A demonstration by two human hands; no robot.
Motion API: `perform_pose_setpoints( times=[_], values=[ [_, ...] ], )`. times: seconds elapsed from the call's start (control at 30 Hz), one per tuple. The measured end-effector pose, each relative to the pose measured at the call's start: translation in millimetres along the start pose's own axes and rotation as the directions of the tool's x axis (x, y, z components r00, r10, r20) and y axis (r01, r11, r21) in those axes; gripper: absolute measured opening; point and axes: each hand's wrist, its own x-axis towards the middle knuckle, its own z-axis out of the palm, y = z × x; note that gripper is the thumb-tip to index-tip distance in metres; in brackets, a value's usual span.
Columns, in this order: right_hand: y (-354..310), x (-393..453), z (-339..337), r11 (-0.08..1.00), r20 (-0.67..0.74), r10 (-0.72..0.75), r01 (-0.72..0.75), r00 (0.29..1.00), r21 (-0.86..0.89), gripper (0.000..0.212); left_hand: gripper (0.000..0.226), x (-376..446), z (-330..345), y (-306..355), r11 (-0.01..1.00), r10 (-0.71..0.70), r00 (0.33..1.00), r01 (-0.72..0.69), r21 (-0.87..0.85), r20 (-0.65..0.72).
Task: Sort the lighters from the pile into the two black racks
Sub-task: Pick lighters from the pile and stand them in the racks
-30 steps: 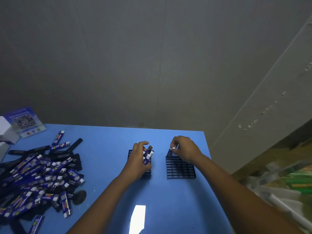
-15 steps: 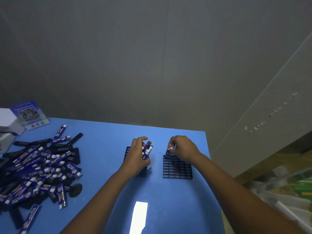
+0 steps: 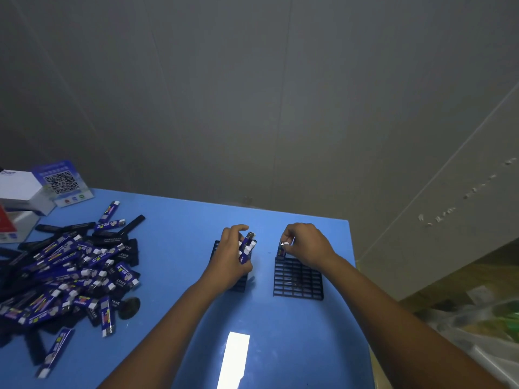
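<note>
Nothing has shifted; right hand (image 3: 307, 247) still pinches lighter (image 3: 281, 249) at rack (image 3: 297, 279).

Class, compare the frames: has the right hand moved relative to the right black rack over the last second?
No. The right hand stays at the far left corner of the right black rack, pinching a lighter there; only the camera shifted.

A blue table (image 3: 179, 220) is seen; on it a lighter pile (image 3: 70, 270) is spread at left, two black racks (image 3: 297, 282) are set mid-table, boxes (image 3: 19, 192) and a QR card (image 3: 63, 182) stand far-left.
</note>
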Motion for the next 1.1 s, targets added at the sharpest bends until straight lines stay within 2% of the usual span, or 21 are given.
perform_pose_setpoints(
  times=[0.17,0.43,0.8,0.87,0.93,1.03,1.1],
  values=[
    [2,-3,-2,1.000,0.029,-0.008,0.009,1.000,-0.025,0.015,0.076,-2,1,1,1.000,0.006,1.000,-0.006,0.007,-0.003],
    [7,-8,0,0.999,-0.008,0.011,-0.012,1.000,-0.040,0.013,0.078,-4,1,7,1.000,0.005,1.000,-0.005,0.012,0.013],
    [-6,0,3,0.974,0.036,-0.061,0.067,0.998,-0.215,0.013,0.079,-9,5,18,1.000,0.000,1.000,0.000,-0.001,0.020],
    [-5,-1,-1,0.989,0.033,-0.071,0.075,0.997,-0.131,0.016,0.079,-10,3,19,1.000,0.010,1.000,-0.010,0.011,0.017],
    [-7,-4,-8,0.988,-0.024,-0.094,0.096,0.995,0.123,0.017,0.079,-11,3,21,1.000,0.020,1.000,-0.020,0.017,0.018],
    [-19,-14,-22,0.879,-0.012,-0.149,0.138,0.989,0.457,0.013,0.079,-11,7,24,0.999,0.034,0.999,-0.034,0.010,0.030],
    [-24,-19,-27,0.841,0.027,-0.192,0.150,0.981,0.520,0.014,0.078,-11,11,26,0.999,0.046,0.998,-0.047,0.013,0.046]
  ],
)
